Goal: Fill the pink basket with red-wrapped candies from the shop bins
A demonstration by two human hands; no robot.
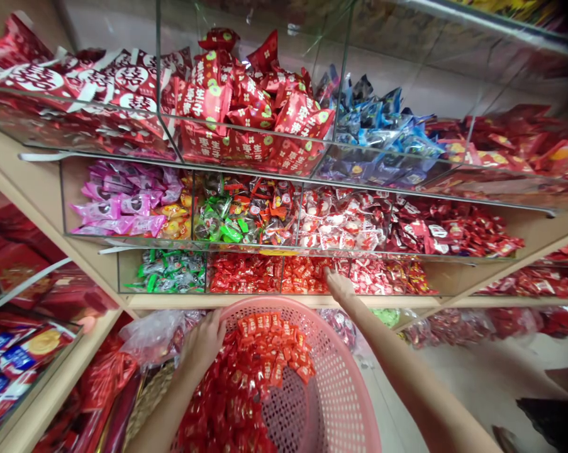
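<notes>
A pink plastic basket (354, 384) with holes in its wall is tilted below the shelves. Red and orange-red wrapped candies (265, 343) fill its left and upper part, and some of its dark pink bottom shows. My left hand (209, 336) is closed over the basket's upper left rim. Up at the lowest shelf, my right hand (340, 286) reaches over the front edge, its fingertips at the orange-red wrapped candies (302, 275) in a bin. Those fingers are small and partly hidden, so whether they hold a candy does not show.
Clear dividers split the shelves into bins. Large red packets (250, 100), blue packets (382, 129), purple candies (123, 195) and green-wrapped candies (170, 272) lie in them. A wooden shelf edge (170, 302) runs behind the basket. Bagged goods (161, 333) hang beneath it.
</notes>
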